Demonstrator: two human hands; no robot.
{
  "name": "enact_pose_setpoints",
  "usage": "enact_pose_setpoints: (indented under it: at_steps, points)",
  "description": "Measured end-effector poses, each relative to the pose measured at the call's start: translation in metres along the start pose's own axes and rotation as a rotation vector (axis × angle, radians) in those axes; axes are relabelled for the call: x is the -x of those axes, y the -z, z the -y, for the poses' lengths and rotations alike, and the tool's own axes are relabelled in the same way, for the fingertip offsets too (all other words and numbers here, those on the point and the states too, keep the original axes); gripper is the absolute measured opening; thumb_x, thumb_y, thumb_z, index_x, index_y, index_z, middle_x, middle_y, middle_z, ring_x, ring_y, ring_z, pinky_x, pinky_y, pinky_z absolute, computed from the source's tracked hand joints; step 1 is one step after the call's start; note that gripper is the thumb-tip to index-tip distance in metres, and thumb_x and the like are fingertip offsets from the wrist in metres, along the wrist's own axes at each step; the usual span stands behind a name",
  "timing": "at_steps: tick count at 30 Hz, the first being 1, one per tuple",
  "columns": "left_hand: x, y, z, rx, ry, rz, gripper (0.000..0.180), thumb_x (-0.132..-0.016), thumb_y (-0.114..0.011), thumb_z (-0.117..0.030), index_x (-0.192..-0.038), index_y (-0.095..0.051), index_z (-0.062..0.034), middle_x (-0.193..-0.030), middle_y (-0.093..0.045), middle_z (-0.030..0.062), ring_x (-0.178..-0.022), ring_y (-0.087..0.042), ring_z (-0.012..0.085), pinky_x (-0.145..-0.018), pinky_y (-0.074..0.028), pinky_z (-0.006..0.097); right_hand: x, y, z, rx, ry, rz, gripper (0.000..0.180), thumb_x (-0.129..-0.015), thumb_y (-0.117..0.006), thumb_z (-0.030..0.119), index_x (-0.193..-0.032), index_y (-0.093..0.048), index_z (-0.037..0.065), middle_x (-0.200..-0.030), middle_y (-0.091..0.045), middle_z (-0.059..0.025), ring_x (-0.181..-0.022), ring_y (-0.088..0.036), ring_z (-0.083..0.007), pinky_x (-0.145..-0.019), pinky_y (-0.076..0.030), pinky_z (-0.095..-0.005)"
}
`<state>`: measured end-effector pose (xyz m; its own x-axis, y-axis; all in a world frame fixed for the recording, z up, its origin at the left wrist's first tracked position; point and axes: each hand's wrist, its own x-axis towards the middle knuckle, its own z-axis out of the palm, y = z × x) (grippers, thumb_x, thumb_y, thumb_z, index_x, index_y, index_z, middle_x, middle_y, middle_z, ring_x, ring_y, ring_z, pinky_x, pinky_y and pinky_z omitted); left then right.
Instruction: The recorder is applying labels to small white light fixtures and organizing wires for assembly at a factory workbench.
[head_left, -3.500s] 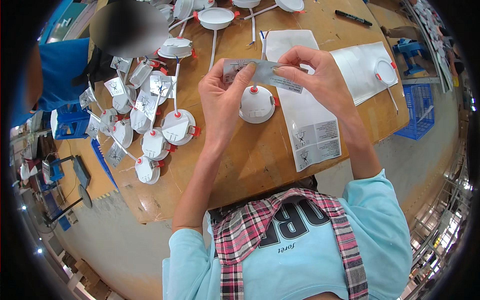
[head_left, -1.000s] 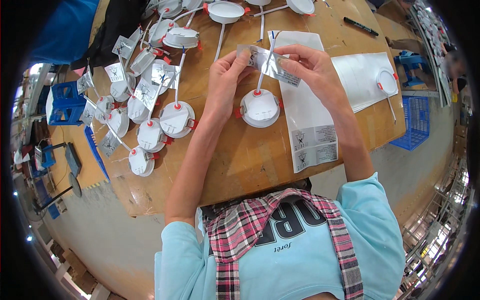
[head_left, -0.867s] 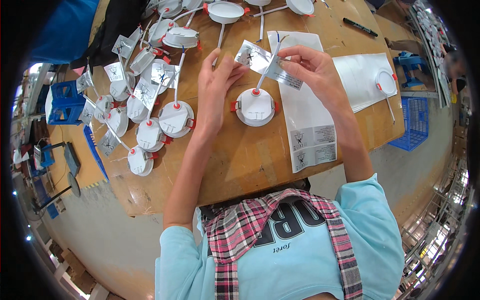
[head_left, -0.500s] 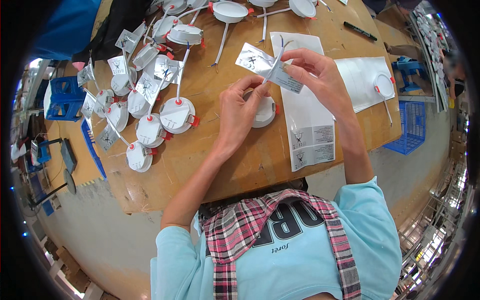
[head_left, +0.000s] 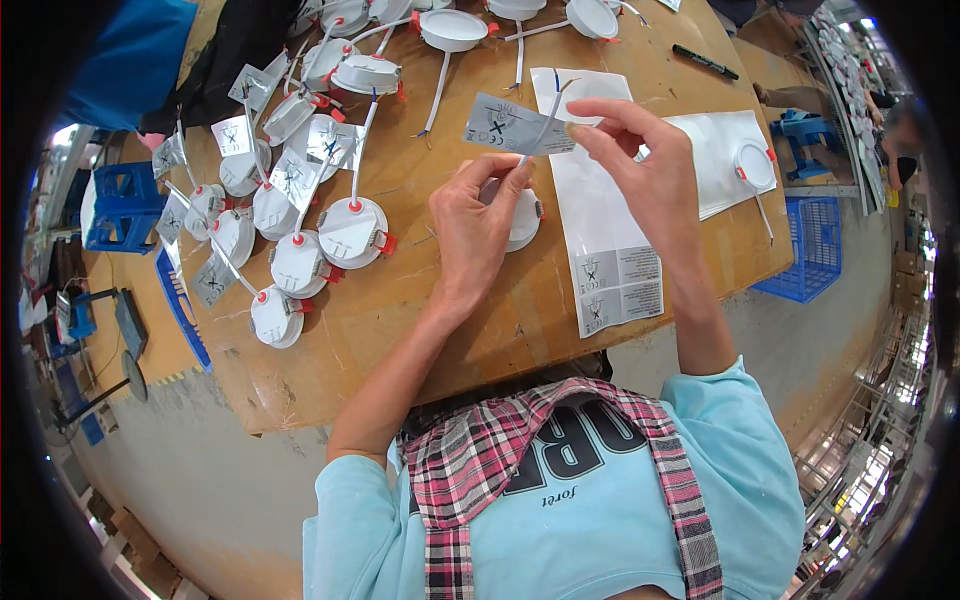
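right hand [head_left: 650, 180]: i see it raised above the surface, thumb and forefinger pinched on a small grey label card [head_left: 515, 125] and on the thin white lead [head_left: 548, 112] that crosses it.
left hand [head_left: 475, 235]: i see it lying over a round white lamp [head_left: 525, 215], fingers curled loosely on its top, fingertips touching the lead just below the card.
lamp position: on the wooden surface [head_left: 420, 310], near the middle, just left of a white plastic bag [head_left: 600, 250] lying flat.
label card: tilted, held clear of the surface, above the lamp.
left side: a cluster of finished lamps [head_left: 350, 230] with red clips and grey cards, close together.
right side: a second flat bag [head_left: 720, 160] with one lamp [head_left: 755, 165] on it.
far edge: a black marker [head_left: 705, 62].
beyond the edge: a blue crate [head_left: 810, 250] on the floor.
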<state>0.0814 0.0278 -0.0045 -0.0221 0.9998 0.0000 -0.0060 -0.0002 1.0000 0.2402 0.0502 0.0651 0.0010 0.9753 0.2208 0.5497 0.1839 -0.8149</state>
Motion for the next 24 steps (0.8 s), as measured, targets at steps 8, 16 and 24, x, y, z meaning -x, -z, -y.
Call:
enact_pose_setpoints:
  at_steps: [8, 16, 24]
  points:
    - [0.003, 0.001, 0.007, -0.196, -0.194, -0.023, 0.012, -0.087, -0.066, -0.008, -0.094, -0.068, 0.0014, -0.080, -0.066, 0.0050, -0.074, -0.062, 0.0084, -0.068, -0.050, 0.024, -0.008, -0.013, -0.010, -0.146, -0.098, 0.128, 0.019, -0.083, -0.070, 0.018, -0.088, -0.069, 0.000, -0.062, -0.056, 0.0024, -0.058, -0.046, -0.0033, -0.049, -0.033, -0.0216]
    - [0.000, 0.004, 0.001, -0.124, -0.075, 0.080, 0.018, -0.088, -0.064, -0.011, -0.100, -0.067, 0.0016, -0.090, -0.067, 0.0054, -0.084, -0.062, 0.0099, -0.075, -0.048, 0.024, -0.007, -0.010, -0.012, -0.206, -0.084, 0.174, 0.018, -0.084, -0.068, 0.019, -0.084, -0.067, 0.002, -0.069, -0.057, 0.0028, -0.064, -0.048, -0.0046, -0.056, -0.038, -0.0210]
    - [-0.036, 0.027, 0.004, 0.477, 0.169, 0.127, 0.040, -0.092, -0.052, -0.012, -0.126, -0.048, 0.0078, -0.119, -0.058, 0.0151, -0.110, -0.057, 0.0201, -0.096, -0.046, 0.035, -0.009, -0.008, -0.024, -0.256, 0.042, 0.192, 0.014, -0.084, -0.067, 0.014, -0.087, -0.064, 0.001, -0.075, -0.060, -0.0011, -0.070, -0.053, -0.0103, -0.069, -0.044, -0.0253]
